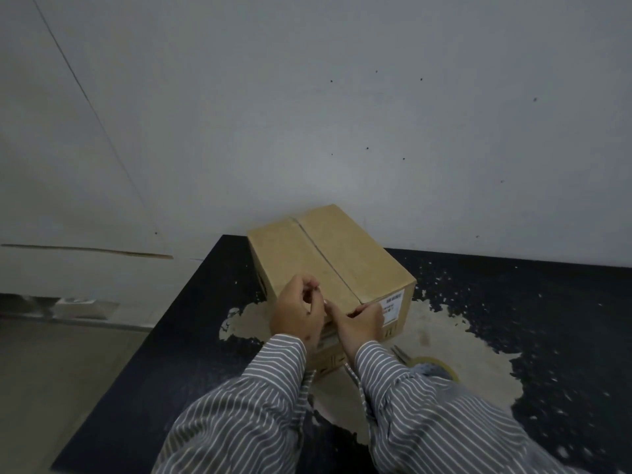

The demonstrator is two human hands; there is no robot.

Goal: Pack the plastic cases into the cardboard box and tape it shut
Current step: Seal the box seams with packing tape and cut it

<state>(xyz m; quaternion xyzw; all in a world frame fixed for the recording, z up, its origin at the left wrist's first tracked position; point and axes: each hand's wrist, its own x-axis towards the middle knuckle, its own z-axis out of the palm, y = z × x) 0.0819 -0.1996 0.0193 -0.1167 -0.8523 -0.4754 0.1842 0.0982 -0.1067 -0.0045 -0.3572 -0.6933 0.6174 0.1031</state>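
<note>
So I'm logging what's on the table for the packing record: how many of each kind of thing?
cardboard box: 1
tape roll: 1
thin metal tool beside the roll, kind unclear: 1
Total: 3

One cardboard box (330,265) stands on the one dark table (513,302), with both of its two top flaps folded down, meeting at a single seam. One white label (393,307) shows on the box's near side. Two hands are in view, the left hand (297,311) and the right hand (362,325), each coming out of a striped sleeve, so two sleeves. One roll of tape (434,366) lies on the table, partly hidden by the right sleeve. Beside it is one thin metal item (398,354), possibly scissors; too blurred to tell.
</note>
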